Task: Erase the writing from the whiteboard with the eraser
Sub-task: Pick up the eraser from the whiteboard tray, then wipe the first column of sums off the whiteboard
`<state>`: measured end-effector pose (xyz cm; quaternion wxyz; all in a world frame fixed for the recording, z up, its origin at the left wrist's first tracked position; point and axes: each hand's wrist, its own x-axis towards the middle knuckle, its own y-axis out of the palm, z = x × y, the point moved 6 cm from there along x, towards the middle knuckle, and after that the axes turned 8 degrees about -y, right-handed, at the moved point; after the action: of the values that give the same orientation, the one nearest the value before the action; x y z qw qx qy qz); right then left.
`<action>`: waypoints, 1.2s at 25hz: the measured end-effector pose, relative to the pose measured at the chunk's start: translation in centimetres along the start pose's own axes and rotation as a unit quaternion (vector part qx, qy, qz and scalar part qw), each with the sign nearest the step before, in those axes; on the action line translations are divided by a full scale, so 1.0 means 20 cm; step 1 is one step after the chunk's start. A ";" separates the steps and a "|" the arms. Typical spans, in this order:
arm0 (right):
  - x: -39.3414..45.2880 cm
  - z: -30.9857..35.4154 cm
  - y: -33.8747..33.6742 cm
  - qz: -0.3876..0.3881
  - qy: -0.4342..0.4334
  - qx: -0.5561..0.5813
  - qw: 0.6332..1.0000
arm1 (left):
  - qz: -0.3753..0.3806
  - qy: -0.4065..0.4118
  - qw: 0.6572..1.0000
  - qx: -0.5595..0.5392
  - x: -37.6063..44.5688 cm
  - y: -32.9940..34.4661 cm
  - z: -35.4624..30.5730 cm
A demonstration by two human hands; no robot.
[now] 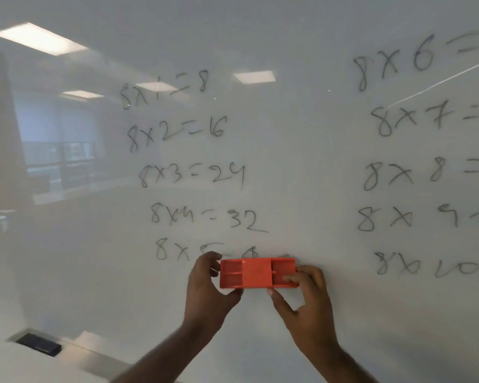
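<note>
A glossy whiteboard fills the view, with two columns of black multiplication writing, from 8x1 at the upper left to 8x10 at the lower right. An orange-red eraser lies flat and level against the board over the right end of the 8x5 line, hiding its answer. My left hand grips the eraser's left end with thumb below and fingers above. My right hand holds its right end, fingers across the back.
A metal tray ledge runs along the board's lower left edge, and a dark eraser lies on it. Ceiling lights and windows reflect in the board's left half. The right column's answers run off the frame's right edge.
</note>
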<state>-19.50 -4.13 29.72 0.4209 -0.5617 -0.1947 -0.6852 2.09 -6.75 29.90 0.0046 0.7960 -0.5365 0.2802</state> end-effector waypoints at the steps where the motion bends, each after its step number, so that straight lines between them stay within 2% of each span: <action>1: 0.07 0.02 -0.01 0.000 -0.017 -0.001 1.000 | -0.005 0.031 0.999 0.020 0.05 -0.04 -0.07; 4: 0.28 0.07 -0.06 0.005 -0.043 -0.014 0.999 | -0.026 0.121 0.990 0.064 0.18 -0.14 -0.29; 6: 0.41 0.13 -0.10 0.003 -0.070 -0.076 0.995 | -0.037 0.165 0.982 0.079 0.25 -0.19 -0.42; 9: 0.62 0.26 -0.14 0.000 -0.141 -0.215 0.966 | -0.062 0.230 0.966 0.097 0.36 -0.25 -0.57; 11: 0.76 0.35 -0.13 0.022 -0.201 -0.270 0.942 | -0.091 0.277 0.951 0.105 0.42 -0.30 -0.68; 16: 1.07 0.56 -0.01 0.061 -0.304 -0.324 0.894 | -0.129 0.351 0.923 0.086 0.61 -0.49 -0.86; 21: 1.39 0.69 0.04 0.021 -0.321 -0.354 0.878 | -0.181 0.435 0.868 0.159 0.87 -0.79 -0.86; 23: 1.52 0.71 0.04 0.006 -0.313 -0.373 0.873 | -0.207 0.437 0.854 0.193 1.00 -0.93 -0.81; 27: 1.77 0.75 0.12 -0.005 -0.267 -0.404 0.875 | -0.212 0.379 0.868 0.239 1.32 -1.15 -0.67; 30: 1.78 0.72 0.21 0.009 -0.243 -0.390 0.888 | -0.205 0.370 0.869 0.258 1.48 -1.22 -0.59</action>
<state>-7.95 -8.57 66.44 0.1138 -0.8312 -0.0023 -0.5442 25.67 -18.01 60.27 0.0542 0.6989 -0.2292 0.6753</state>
